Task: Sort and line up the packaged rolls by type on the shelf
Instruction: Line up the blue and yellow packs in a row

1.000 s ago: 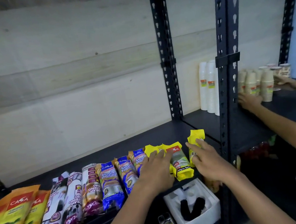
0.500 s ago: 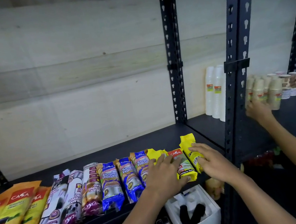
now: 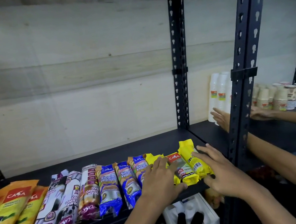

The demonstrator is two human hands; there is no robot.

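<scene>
You are laying your left hand flat over the near end of the row, fingers straight and gripping nothing, pressing down where the blue rolls are meeting the yellow ones. Your right hand is also unclenched, with spread fingers touching the right flank of the rightmost yellow roll.

That roll is lying on the dark shelf, its long axis running front to back like the others, touching the red-labelled yellow roll on its left. Its far end is poking out beyond its neighbours' tops, so it is probably sitting a little too deep.

The roll is lying just left of your right hand and ahead of the palm, so that hand is the nearer one. Squaring it up looks like a short pull toward you along its length, with the left hand bracing the rest.
</scene>
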